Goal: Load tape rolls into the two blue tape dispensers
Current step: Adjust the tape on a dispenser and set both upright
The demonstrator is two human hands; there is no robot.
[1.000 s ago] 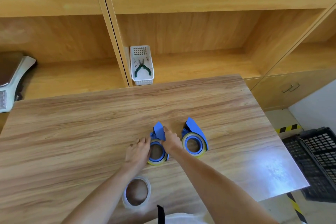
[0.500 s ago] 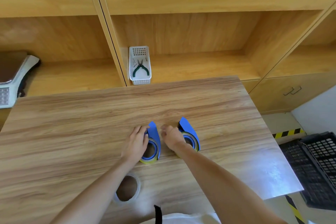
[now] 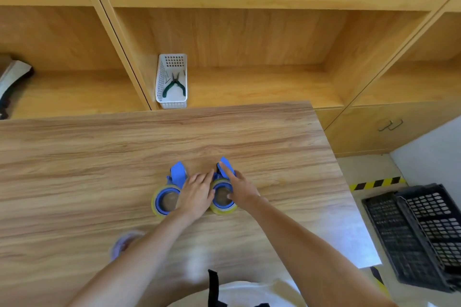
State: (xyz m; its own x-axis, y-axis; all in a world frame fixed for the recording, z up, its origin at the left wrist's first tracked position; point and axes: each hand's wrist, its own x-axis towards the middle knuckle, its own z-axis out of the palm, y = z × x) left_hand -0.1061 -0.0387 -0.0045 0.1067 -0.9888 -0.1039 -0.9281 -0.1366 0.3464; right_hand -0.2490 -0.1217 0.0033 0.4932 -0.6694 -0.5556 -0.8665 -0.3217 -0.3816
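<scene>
Two blue dispensers flat on tabletop, side by side, noses pointing far. Left dispenser just left of left hand, which lies open, fingers spread, between the two. Right hand open, resting on right dispenser. Spare tape roll near left, blurred.

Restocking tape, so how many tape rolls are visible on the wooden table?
3: one in the left blue plastic tape dispenser, one in the right blue plastic tape dispenser, one loose clear tape roll partly hidden by the left forearm.
</scene>
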